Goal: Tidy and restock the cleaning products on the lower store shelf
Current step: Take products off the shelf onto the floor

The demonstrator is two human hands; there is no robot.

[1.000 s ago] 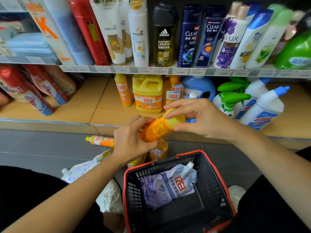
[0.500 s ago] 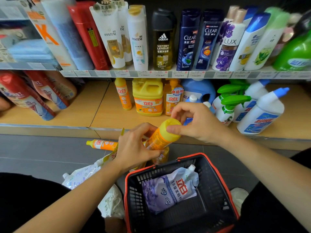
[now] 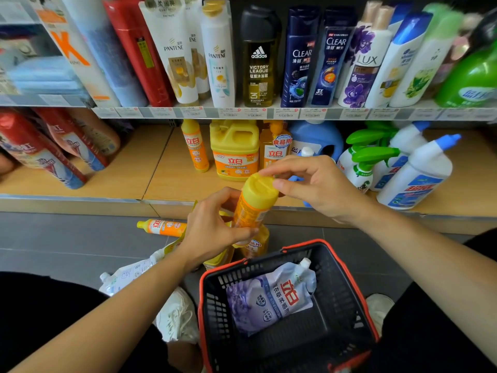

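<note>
Restocking step: left hand (image 3: 212,232) grips orange dish-soap bottle (image 3: 251,208), right hand (image 3: 314,184) pinches its yellow cap (image 3: 259,185); next, stand it on lower shelf (image 3: 166,181).

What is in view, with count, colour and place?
held bottle: one, orange with yellow cap, above the basket
floor bottle: one, orange, lying before the lower shelf
basket: one, black with red rim, on the floor
refill pouch: one, white and lilac, in the basket
white pouch: one, white, floor left of the basket
yellow jug: one, yellow, lower shelf
slim bottle: one, orange, left of the yellow jug
blue jug: one, blue, lower shelf
spray bottles: two, white with green triggers, lower shelf
blue-capped bottles: two, white, lower shelf right
red bags: several, red, lower shelf left
shampoo bottles: many, mixed colours, upper shelf
left hand: grips the held bottle's body
right hand: pinches its cap
</note>
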